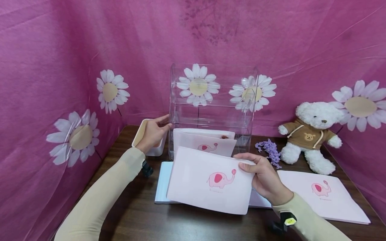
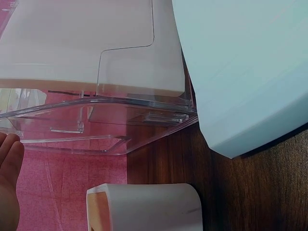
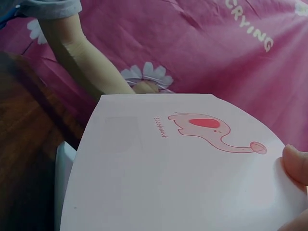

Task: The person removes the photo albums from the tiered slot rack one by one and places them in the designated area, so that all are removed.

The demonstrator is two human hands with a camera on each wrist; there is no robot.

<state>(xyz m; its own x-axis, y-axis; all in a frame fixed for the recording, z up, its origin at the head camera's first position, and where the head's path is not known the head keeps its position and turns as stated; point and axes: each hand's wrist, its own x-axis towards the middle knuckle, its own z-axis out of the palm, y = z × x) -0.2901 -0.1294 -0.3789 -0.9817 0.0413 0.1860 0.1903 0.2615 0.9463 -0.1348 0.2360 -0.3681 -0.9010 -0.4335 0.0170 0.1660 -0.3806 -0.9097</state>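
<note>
My right hand (image 1: 268, 179) pinches the upper right edge of a thin white booklet (image 1: 196, 180) with a pink elephant on its cover. The booklet hangs tilted in front of a clear acrylic rack (image 1: 211, 115). At the rack's left side, my left hand (image 1: 153, 132) touches or nearly touches the panel with its fingers extended. Another elephant booklet (image 1: 187, 142) stands in the rack's lowest tier. Under the held booklet, a light blue book or stack (image 1: 164, 180) lies on the table, partly hidden. The left wrist view shows the rack's side panel (image 2: 159, 130) close up.
A white container (image 1: 158, 150) stands left of the rack. To the right lie a purple yarn-like bundle (image 1: 269, 152) and more elephant booklets (image 1: 334, 207), near a seated white teddy bear (image 1: 316, 134). Pink floral cloth (image 1: 144, 40) surrounds the wooden table (image 1: 132, 214).
</note>
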